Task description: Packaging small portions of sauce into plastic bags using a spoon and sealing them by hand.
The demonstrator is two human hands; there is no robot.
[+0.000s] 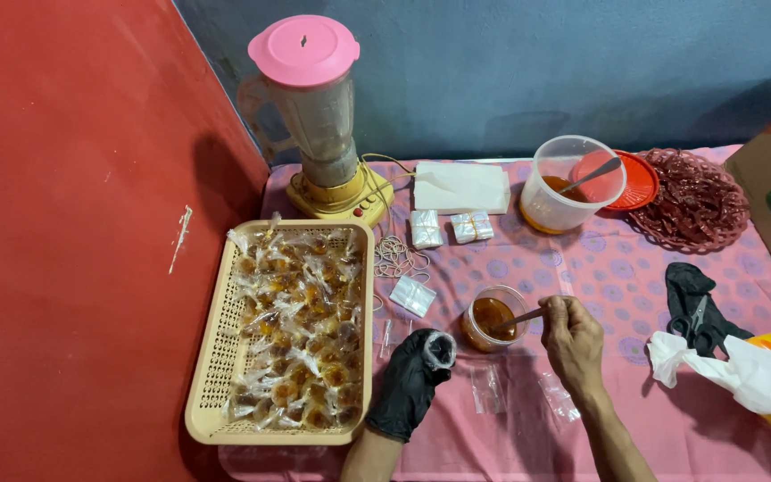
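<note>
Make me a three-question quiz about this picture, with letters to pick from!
1. Where is the blender?
A. behind the basket
B. on the floor
C. inside the box

2. What colour is the glove on the left hand?
A. white
B. black
C. yellow

3. What is the right hand doing?
A. lying flat
B. cutting with scissors
C. holding a spoon in the small sauce cup

Answers: 1 A, it stands beyond the basket's far edge. 2 B, the glove is black. 3 C, the fingers pinch the spoon's handle.

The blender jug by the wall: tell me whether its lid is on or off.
On. The pink lid sits flat across the top of the upright blender jug, covering its mouth.
</note>
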